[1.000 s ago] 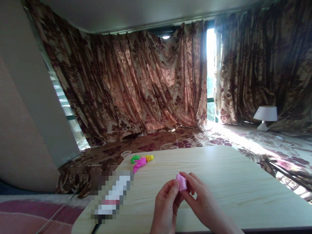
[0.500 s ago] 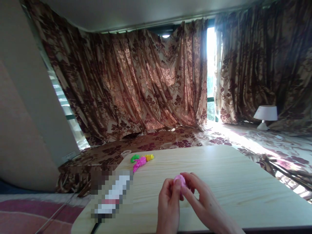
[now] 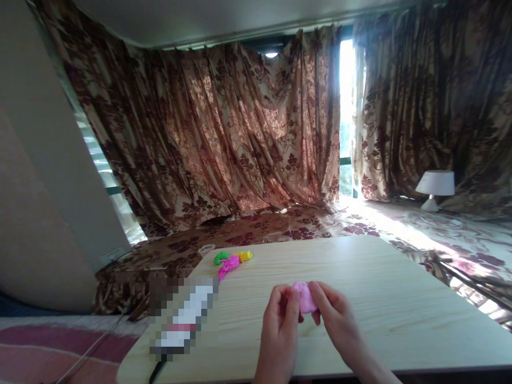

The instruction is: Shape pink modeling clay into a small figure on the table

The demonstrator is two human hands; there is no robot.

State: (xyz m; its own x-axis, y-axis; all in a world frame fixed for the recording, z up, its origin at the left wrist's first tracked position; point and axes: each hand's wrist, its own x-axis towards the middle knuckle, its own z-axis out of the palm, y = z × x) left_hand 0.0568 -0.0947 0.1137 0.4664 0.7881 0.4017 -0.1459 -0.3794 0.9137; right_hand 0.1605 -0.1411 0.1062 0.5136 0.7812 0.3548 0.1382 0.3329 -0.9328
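Observation:
A soft pink lump (image 3: 306,298), looking like modelling clay, is held up between both hands above the pale wooden table (image 3: 368,277). My left hand (image 3: 280,317) pinches its left side, the thumb pressed along its edge. On the right side, my right hand (image 3: 335,312) grips it with the thumb on top and fingers underneath. The fingers behind the lump are partly hidden. Farther back on the table's left lie a green piece (image 3: 220,258), a bright magenta piece (image 3: 229,264) and a yellow piece (image 3: 245,256), close together.
A blurred-out white object (image 3: 188,314) with a dark cord lies along the table's left edge. A clear round container (image 3: 207,249) sits by the far left corner. Beyond are a cloth-covered ledge (image 3: 256,229), patterned curtains (image 3: 240,138) and a white lamp (image 3: 435,186).
My hands have moved slightly apart, and more of the pink lump shows, now looking wider and flatter. My right thumb has shifted up to its top edge. The coloured pieces stay in place.

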